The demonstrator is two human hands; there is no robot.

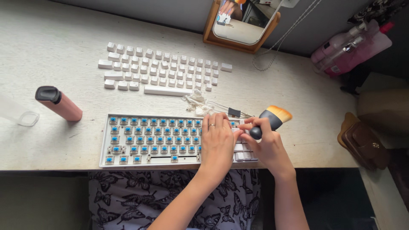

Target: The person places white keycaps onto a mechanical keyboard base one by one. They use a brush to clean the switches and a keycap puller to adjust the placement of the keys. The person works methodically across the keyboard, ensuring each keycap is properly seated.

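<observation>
Two hands at a stripped mechanical keyboard, one pressing on it, one gripping a brush.

Left hand (217, 140), a ring on one finger, lies flat with fingers together on the right part of the white keyboard (149, 140), whose blue switches stand bare except for a few keycaps at its right end. Right hand (266, 142) is clamped around the black handle of a cleaning brush (272, 119), its orange-tipped bristles pointing up and away, just above the keyboard's right edge. Removed white keycaps (162, 70) lie in rows on the desk (51, 42) beyond the keyboard. A pink bottle (59, 103) lies to the left, a wood-framed mirror (243, 23) leans at the back.
</observation>
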